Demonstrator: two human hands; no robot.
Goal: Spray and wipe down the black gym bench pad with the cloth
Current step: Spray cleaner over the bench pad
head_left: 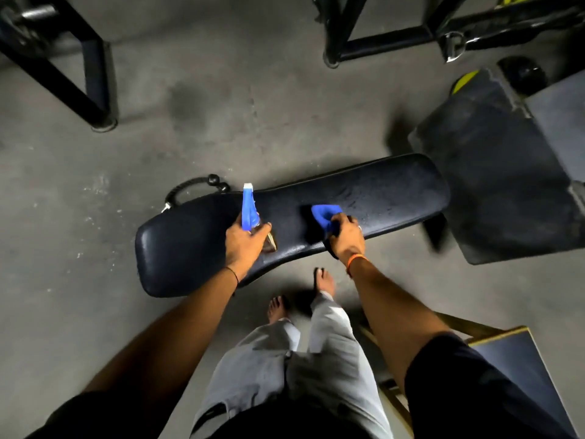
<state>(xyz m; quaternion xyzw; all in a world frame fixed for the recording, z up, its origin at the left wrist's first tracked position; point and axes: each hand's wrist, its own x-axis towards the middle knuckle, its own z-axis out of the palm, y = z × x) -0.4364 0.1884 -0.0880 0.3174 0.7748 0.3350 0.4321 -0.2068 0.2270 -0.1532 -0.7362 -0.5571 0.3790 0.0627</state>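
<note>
The black bench pad (389,191) lies across the middle of the scene, its long axis running from near left to far right, low over the concrete floor (221,106) and directly in front of the person's feet. On its middle sits the blue cloth (323,213), bunched under the right hand (346,237), whose fingers are curled down over the wad and press it against the vinyl; gathering it this way likely gives a firm pad to push with instead of a loose sheet that would drag. The pad's far right part, beyond the cloth, looks dull and speckled, which could be spray or dust, so that stretch probably needs wiping next. Just to the left, the left hand (245,245) is wrapped around the neck of the spray bottle (248,205), blue trigger head pointing away over the pad; whether a finger rests on the trigger cannot be told. Holding the bottle over the left half, apart from the cloth, seems to leave the wiping hand room while the spray is ready for another burst. The near left end shines smoother. Beyond the pad's far left edge a black rope handle (186,193) lies on the floor. A second, greyer padded seat (493,191) stands to the right, dark machine frames (91,74) stand far off, and a wooden stool (506,350) is near right.
</note>
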